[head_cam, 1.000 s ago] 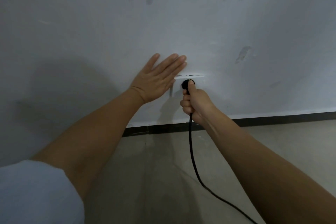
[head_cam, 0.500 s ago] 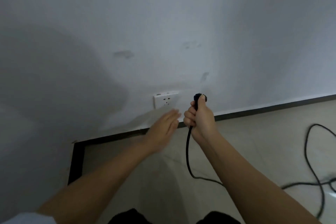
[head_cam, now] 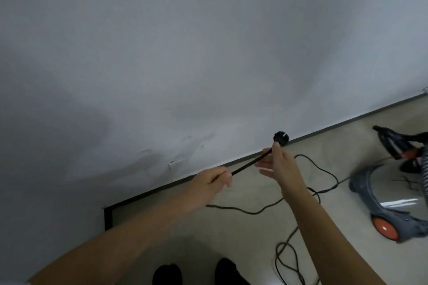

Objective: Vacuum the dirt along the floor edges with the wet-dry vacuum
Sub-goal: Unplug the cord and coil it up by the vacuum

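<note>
The black power cord (head_cam: 245, 165) stretches taut between my two hands in front of the white wall. My left hand (head_cam: 212, 180) grips the cord, fingers curled round it. My right hand (head_cam: 276, 163) pinches the cord just below the round black plug (head_cam: 281, 137), which hangs free of the white wall socket (head_cam: 177, 164) further left. The grey wet-dry vacuum (head_cam: 393, 201) with an orange wheel stands on the floor at the right, its dark hose and nozzle (head_cam: 391, 141) behind it.
Loose loops of cord (head_cam: 287, 261) lie on the beige floor between my feet and the vacuum. A dark skirting strip (head_cam: 347, 122) runs along the wall base and turns a corner at the lower left. My dark shoes (head_cam: 166, 274) show at the bottom edge.
The plug has come out of the socket and moved right and away from it. My left hand left the wall and took hold of the cord. The view has pulled back, showing the vacuum.
</note>
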Available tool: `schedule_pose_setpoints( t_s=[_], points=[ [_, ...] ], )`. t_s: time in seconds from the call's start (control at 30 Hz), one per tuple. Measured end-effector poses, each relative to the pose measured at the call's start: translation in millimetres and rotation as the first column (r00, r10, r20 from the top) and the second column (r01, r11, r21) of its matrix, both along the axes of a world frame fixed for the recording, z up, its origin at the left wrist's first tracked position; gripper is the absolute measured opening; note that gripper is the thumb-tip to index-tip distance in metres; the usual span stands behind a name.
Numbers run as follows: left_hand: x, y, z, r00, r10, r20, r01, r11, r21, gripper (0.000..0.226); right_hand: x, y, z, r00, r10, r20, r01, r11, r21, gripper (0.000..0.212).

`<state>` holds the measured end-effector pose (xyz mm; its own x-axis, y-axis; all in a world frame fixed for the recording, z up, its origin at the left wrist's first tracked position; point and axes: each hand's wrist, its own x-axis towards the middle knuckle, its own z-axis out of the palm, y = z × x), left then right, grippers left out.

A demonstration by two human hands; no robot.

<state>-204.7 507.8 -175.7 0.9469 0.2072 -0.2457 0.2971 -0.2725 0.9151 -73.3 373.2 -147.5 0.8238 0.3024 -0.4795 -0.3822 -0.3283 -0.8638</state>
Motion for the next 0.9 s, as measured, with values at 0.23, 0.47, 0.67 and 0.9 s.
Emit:
schedule_pose_setpoints(
  t_s=[0.23,0.47,0.67,0.9],
  points=[
    [31.1,-42.6,162.1,0.972,-0.216,0.09,0.202,0.969,0.143,0.035,-4.2,-83.0,106.4,0.766,0.597,0.239,-0.398,0.732,-0.553,0.057],
    [22.4,-58.1,207.2,0.958,-0.255,0.134,0.244,0.965,0.092,0.039,-47.7,-163.4,168.7,0.881,0.382,0.28,-0.348,0.923,-0.165,0.029],
    [17.5,-126.2,211.6,0.902,-0.4,0.162,0.389,0.916,0.095,0.04,-67.7,-269.6,203.6,0.914,-0.358,0.19,0.219,0.831,0.511,0.04],
    [13.1,-150.8,202.4,0.881,-0.471,0.055,0.435,0.849,0.299,0.04,-76.8,-478.0,157.3,0.863,-0.486,-0.14,0.417,0.527,0.741,0.052]
  ],
)
